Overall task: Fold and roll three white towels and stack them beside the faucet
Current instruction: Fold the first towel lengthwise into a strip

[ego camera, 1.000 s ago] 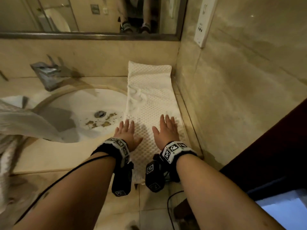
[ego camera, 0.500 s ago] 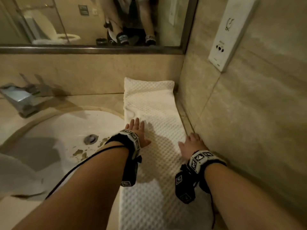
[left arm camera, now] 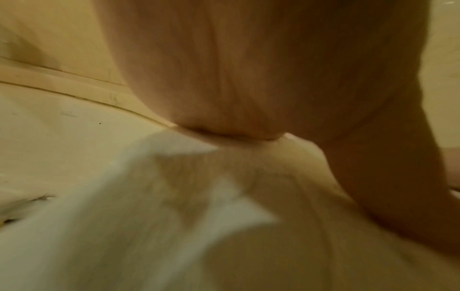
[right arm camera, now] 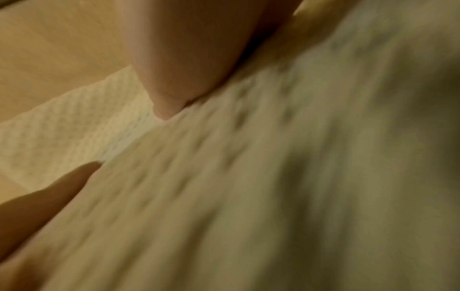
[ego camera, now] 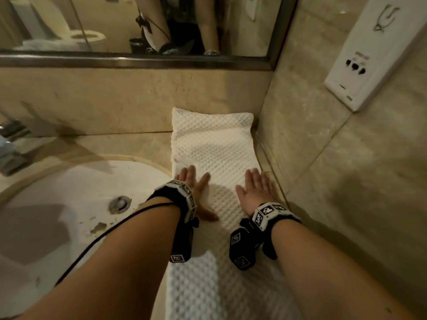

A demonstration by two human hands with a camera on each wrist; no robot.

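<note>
A white waffle-weave towel (ego camera: 213, 144) lies folded into a long strip on the beige counter, running from the back wall toward me along the right wall. My left hand (ego camera: 193, 184) presses flat on its left edge with straight fingers. My right hand (ego camera: 255, 188) lies flat on its right side, fingers spread. Up close and blurred, the left wrist view has the palm (left arm camera: 248, 78) on the towel (left arm camera: 199, 226); the right wrist view shows fingers (right arm camera: 179, 74) on the weave (right arm camera: 273, 177). The faucet (ego camera: 10, 144) sits at the far left edge.
A white basin (ego camera: 57, 204) with a metal drain (ego camera: 119, 203) and brown specks lies left of the towel. A mirror (ego camera: 138, 26) runs above the back wall. A white wall outlet panel (ego camera: 369, 56) is mounted on the tiled right wall.
Both hands have slid forward along the towel toward the back wall, pressing it flat. The wrinkle near its left edge is gone. The right hand went from fingers bent at the edge to flat.
</note>
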